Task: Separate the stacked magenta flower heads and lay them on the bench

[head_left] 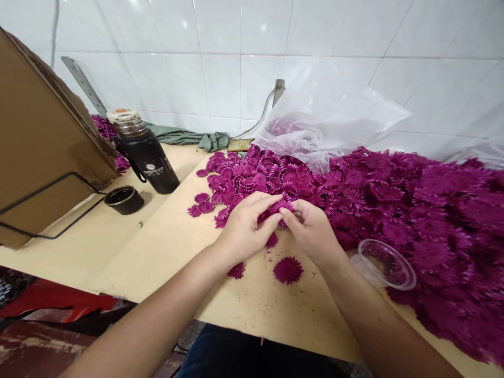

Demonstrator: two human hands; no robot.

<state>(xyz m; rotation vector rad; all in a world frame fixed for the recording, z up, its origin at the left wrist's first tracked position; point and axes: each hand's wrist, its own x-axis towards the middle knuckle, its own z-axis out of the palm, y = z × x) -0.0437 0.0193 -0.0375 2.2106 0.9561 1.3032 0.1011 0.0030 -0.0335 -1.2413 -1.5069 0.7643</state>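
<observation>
Between my two hands is a magenta artificial flower head [282, 206], pinched at its edges. My left hand [252, 223] grips its left side with thumb and fingers. On its right side, my right hand [309, 226] holds the rim between thumb and fingertips. Below my hands, a loose flower head [288, 270] lies flat on the table, and a part of another flower piece [236, 270] shows beside my left forearm. Behind my hands spreads a pile of the same flower heads [268, 173].
A clear plastic tub [388, 265] rests by my right forearm against a large flower heap [441, 231]. A plastic bag [334, 121] lies behind it. At left stand a black flask [147, 160], its cup lid [124, 200], a wire frame [59, 233] and cardboard [51, 126].
</observation>
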